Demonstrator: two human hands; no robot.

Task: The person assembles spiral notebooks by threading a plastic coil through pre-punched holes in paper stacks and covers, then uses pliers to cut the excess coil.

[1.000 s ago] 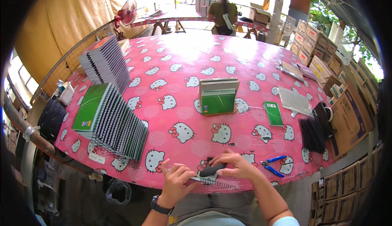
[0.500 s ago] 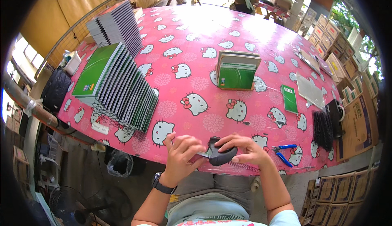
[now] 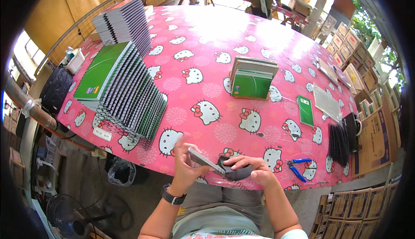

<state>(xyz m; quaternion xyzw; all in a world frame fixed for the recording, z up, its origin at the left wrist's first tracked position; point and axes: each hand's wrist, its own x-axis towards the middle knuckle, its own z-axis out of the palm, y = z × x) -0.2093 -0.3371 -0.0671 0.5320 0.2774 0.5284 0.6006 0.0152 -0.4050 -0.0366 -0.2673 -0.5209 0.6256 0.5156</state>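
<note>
Near the table's front edge, my left hand [image 3: 186, 170] grips a thin, flat, pale-edged piece [image 3: 199, 158], perhaps a small notepad, tilted up and seen nearly edge-on. Its fingertips are smeared by motion. My right hand [image 3: 256, 170] is closed on a black rounded object [image 3: 237, 173] whose kind I cannot make out. The lower end of the flat piece meets this black object. To the right of my right hand, cutting pliers [image 3: 298, 169] with blue handles lie spread on the table.
Spiral notebooks with green covers [image 3: 106, 70] stand in a tall stack at left, a second stack [image 3: 123, 21] behind. A holder [image 3: 252, 83] with green notebooks stands mid-table. A small green notebook [image 3: 306, 110], a clear plastic sheet [image 3: 327, 103] and black binding coils [image 3: 339, 139] lie right.
My left hand has turned the flat piece up into a steeper tilt, and its fingers have shifted around it. The black object stays in my right hand. The whole view has shifted slightly.
</note>
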